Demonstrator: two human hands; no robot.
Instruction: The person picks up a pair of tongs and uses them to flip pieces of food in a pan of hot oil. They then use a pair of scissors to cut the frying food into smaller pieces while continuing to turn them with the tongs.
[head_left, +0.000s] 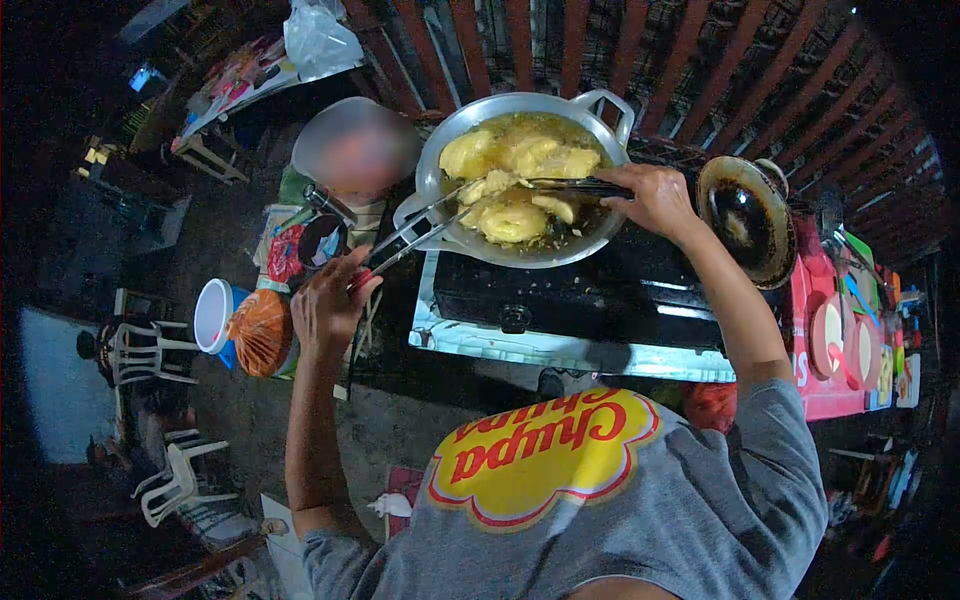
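Note:
A large silver pan (432, 190) of bubbling oil sits on a black stove (590, 305), with several yellow battered pieces (510, 222) frying in it. My left hand (332, 300) is closed on metal tongs (400, 240) with red on the handle, and their tips reach over the oil. My right hand (655, 200) grips a dark, thin utensil (575, 186) that reaches in from the pan's right side. The tips of both tools meet around a small yellow piece (490, 186) near the pan's middle.
Right of the pan stands a dark wok (745, 220) with oil. A red-covered table (835, 400) holds plates at the far right. On the left are an orange bag (262, 335), a white-and-blue bucket (215, 315) and a blurred bowl. Wooden slats (575, 60) rise behind the pan.

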